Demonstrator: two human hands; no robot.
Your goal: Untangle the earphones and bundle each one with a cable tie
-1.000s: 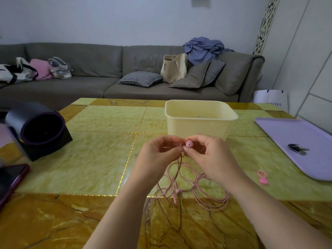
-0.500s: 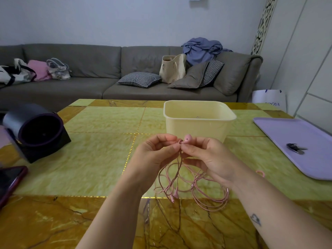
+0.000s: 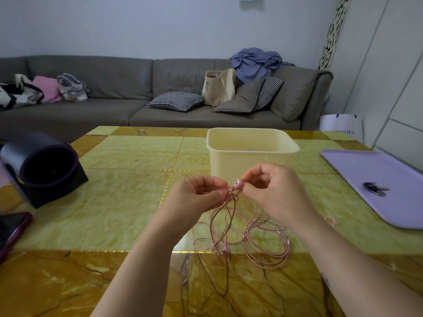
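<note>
Pink earphones (image 3: 249, 234) hang in tangled loops over the yellow-green table (image 3: 128, 197). My left hand (image 3: 196, 200) pinches the cord just below one earbud (image 3: 237, 185). My right hand (image 3: 274, 193) pinches the cord on the other side of that earbud. The second earbud (image 3: 225, 249) dangles low near the table. A pink cable tie (image 3: 329, 219) lies on the table to the right, partly hidden behind my right forearm.
A cream plastic tub (image 3: 251, 152) stands just behind my hands. At the right lies a lilac tray (image 3: 375, 179) holding keys (image 3: 375, 189). A dark cylindrical device (image 3: 43, 165) sits at the left, with a red-cased phone (image 3: 11, 229) at the left edge. A grey sofa lies beyond.
Both hands have lifted the earbud a little and drawn slightly apart. The loops have risen and hang longer. My right forearm now covers most of the cable tie.
</note>
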